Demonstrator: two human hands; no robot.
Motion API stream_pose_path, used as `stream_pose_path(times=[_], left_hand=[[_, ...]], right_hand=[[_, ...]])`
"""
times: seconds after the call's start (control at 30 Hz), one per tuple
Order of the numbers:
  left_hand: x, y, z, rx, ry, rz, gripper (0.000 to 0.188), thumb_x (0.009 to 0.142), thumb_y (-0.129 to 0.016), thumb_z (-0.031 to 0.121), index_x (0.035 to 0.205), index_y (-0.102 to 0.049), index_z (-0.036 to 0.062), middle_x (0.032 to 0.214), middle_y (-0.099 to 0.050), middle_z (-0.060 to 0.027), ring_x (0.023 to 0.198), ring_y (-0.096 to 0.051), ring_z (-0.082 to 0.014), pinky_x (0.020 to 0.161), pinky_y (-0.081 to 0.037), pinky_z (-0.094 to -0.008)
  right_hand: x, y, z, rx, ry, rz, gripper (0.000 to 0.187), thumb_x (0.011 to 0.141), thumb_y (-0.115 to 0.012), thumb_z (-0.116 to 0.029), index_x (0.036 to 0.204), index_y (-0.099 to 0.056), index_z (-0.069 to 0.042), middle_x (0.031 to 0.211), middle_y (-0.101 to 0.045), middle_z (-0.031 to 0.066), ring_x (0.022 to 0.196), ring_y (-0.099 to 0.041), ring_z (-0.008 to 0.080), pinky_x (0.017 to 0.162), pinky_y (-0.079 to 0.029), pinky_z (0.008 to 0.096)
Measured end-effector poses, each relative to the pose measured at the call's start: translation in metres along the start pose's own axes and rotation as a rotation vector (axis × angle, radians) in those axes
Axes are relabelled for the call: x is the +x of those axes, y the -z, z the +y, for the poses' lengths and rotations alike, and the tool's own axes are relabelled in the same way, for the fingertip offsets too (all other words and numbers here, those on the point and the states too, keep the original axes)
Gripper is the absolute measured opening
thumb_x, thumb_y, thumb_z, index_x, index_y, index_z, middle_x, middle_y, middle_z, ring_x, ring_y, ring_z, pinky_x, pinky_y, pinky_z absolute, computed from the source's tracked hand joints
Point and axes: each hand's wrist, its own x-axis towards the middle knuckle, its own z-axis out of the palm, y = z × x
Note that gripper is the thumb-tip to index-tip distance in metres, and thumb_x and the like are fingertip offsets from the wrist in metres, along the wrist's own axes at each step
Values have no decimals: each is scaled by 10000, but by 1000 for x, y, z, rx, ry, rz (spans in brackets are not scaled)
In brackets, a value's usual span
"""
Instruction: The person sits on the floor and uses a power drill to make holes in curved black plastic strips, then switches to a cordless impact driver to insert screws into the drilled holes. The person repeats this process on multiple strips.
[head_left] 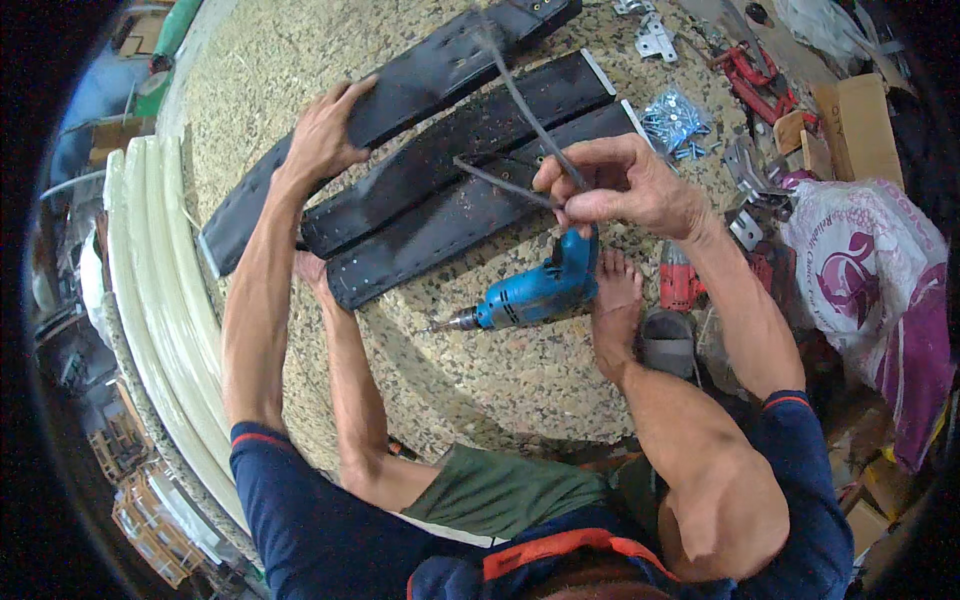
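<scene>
Three long black padded strips with pale end edges lie side by side on the speckled stone floor. My left hand (325, 135) spans the farthest black strip (430, 80), its fingers at the far edge and the thumb at the near edge. My right hand (625, 185) is closed in a pinch on a dark grey cord (525, 105), raised over the ends of the nearer strips (470, 225). The cord bends in a loop and is partly blurred. Just below that hand lies a blue power drill (540, 290), its bit pointing left; the hand partly hides its handle.
A clear bag of screws (675, 120) and metal brackets (655, 40) lie at the far right. Nearby are red tools (755, 85), a cardboard box (865, 125) and a white and purple plastic bag (850, 260). Pale wrapped lengths (150, 250) line the left. My bare feet flank the drill.
</scene>
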Motion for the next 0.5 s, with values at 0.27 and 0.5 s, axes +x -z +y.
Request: stream_pose_path(times=[0.27, 0.5], left_hand=[[90, -70, 33, -83, -113, 90, 1056, 571, -872, 193, 1524, -420, 235, 1439, -517, -176, 1286, -516, -430, 1098, -437, -497], [95, -111, 57, -97, -58, 449, 929, 680, -873, 229, 1506, -447, 203, 1506, -457, -172, 1305, -507, -415, 1106, -437, -486]], right_hand=[[-10, -32, -10, -187, 97, -224, 347, 837, -775, -130, 1156, -725, -4, 985, -751, 106, 922, -700, 198, 860, -542, 360], [-4, -65, 17, -448, 196, -170, 406, 827, -790, -121, 1195, -680, 7, 937, -725, 140, 826, -697, 253, 762, -545, 374]])
